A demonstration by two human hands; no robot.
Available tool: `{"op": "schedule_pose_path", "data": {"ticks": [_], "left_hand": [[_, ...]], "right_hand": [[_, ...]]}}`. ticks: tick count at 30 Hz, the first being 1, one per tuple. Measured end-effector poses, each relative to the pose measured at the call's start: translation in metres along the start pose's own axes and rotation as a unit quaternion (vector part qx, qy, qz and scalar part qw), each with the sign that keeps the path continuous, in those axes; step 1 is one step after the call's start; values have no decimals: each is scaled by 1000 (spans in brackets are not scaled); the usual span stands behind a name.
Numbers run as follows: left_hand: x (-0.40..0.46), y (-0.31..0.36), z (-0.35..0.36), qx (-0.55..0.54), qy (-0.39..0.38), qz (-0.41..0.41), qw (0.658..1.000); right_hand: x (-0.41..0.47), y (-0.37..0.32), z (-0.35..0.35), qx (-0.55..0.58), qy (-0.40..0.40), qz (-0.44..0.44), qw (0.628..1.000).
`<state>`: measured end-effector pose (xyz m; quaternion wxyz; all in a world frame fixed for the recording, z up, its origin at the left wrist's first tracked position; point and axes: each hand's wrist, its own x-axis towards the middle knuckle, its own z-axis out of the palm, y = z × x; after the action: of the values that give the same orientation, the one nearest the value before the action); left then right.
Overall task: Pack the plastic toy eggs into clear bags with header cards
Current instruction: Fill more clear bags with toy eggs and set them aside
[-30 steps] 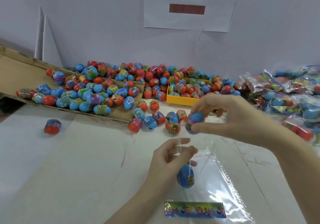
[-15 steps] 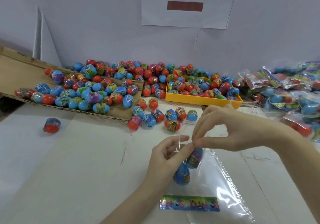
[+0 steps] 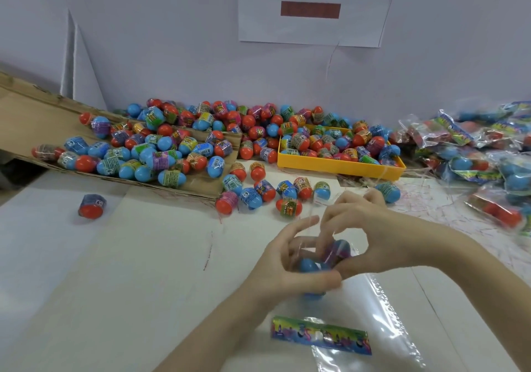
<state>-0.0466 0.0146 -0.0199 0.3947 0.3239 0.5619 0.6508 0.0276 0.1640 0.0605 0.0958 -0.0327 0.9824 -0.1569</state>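
A clear bag [image 3: 370,308] lies on the table near me, its colourful header card [image 3: 320,335] at the near end. My left hand [image 3: 290,268] grips the bag's open mouth, thumb below and fingers above. My right hand [image 3: 362,239] pushes a blue and purple egg [image 3: 337,251] into that mouth with curled fingers. A blue egg [image 3: 308,265] sits inside the bag between my two hands. Many red and blue plastic eggs [image 3: 161,153] are piled at the back of the table.
A tilted cardboard sheet [image 3: 26,118] at the left carries part of the pile. A yellow tray [image 3: 339,166] holds more eggs. Filled bags [image 3: 482,156] are heaped at the right. One egg [image 3: 91,206] lies alone at the left. Loose eggs [image 3: 258,193] lie beyond my hands.
My right hand came down from above the table with the egg and pressed it into the bag's mouth. My left hand kept its hold on the bag.
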Motion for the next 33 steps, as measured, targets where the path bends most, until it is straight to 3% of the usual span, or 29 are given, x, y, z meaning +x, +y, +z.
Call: {"op": "schedule_pose_path", "data": {"ticks": [4, 11, 13, 15, 16, 17, 20, 23, 26, 28, 31, 33], "left_hand": [[1, -4, -1, 73, 3, 15, 997], [0, -9, 0, 78, 16, 37, 996], [1, -8, -1, 74, 29, 30, 996], [2, -6, -3, 67, 29, 21, 997], [3, -5, -2, 66, 24, 13, 997], [3, -5, -3, 63, 19, 5, 998], [2, -6, -3, 60, 18, -6, 998], [1, -6, -3, 60, 21, -20, 998], [1, -5, -3, 62, 21, -31, 997], [1, -6, -4, 57, 23, -36, 997], [2, -6, -4, 47, 31, -39, 998], [4, -6, -5, 34, 37, -38, 998]], "right_hand": [[-1, 4, 3, -11, -2, 4, 1000], [-10, 2, 4, -11, 8, 4, 1000], [-7, -5, -6, 118, 95, -1, 988], [8, -2, -17, 281, 281, -8, 918], [20, 1, -20, 290, 340, 6, 895], [34, 2, -21, 254, 347, 32, 902], [72, 10, -15, 31, 169, 101, 980], [93, 18, -7, -106, 81, 112, 985], [102, 17, -1, -134, 38, 115, 984], [102, 17, 0, -142, 55, 110, 982], [88, 18, -10, 38, 160, 106, 981], [70, 15, -23, 205, 263, 105, 937]]}}
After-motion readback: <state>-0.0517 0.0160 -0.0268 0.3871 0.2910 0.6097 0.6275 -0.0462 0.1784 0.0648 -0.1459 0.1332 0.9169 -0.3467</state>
